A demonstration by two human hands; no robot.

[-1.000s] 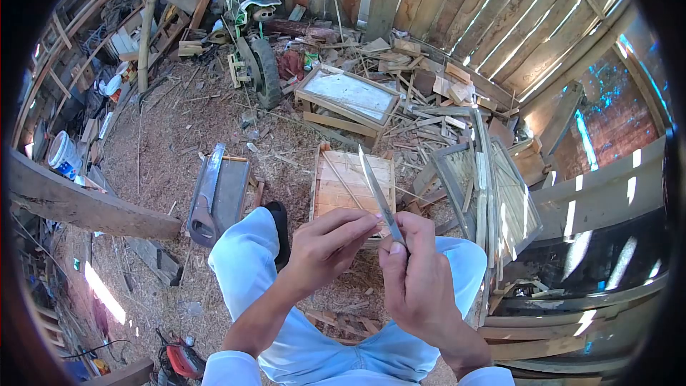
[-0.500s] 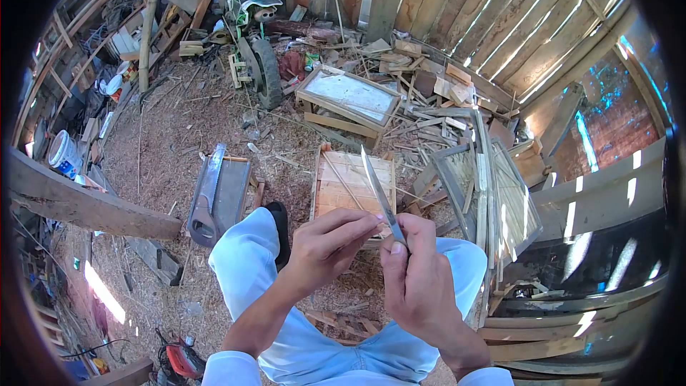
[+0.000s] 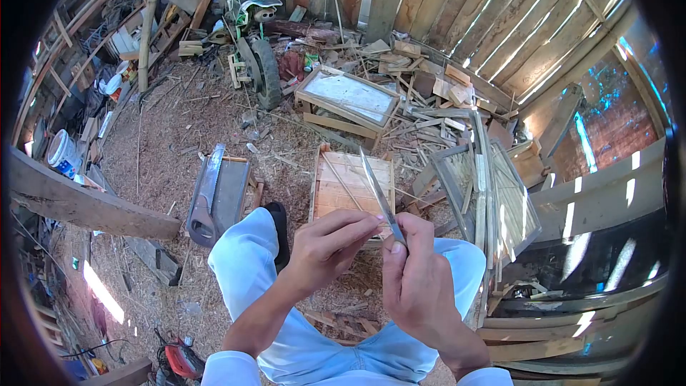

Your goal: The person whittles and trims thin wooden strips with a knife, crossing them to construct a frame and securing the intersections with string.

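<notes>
My right hand is closed round the lower end of a knife, whose narrow blade points up and away, tilted left. My left hand is beside it with thumb and fingers pinched together, the fingertips close to the blade's edge. Whatever lies in that pinch, if anything, is too small to make out. Beyond both hands sits a shallow wooden box of pale boards. A thin stick runs across it towards my left fingers; whether they touch it I cannot tell.
Left of my knee, a handsaw lies on a dark framed panel. Farther off are a white-topped wooden frame, a wheeled machine and piled wood scraps. Slatted frames lean at right. A red power tool lies lower left.
Both hands and the knife hold nearly the same pose. Only a very slight shift of the blade and the whole view shows.
</notes>
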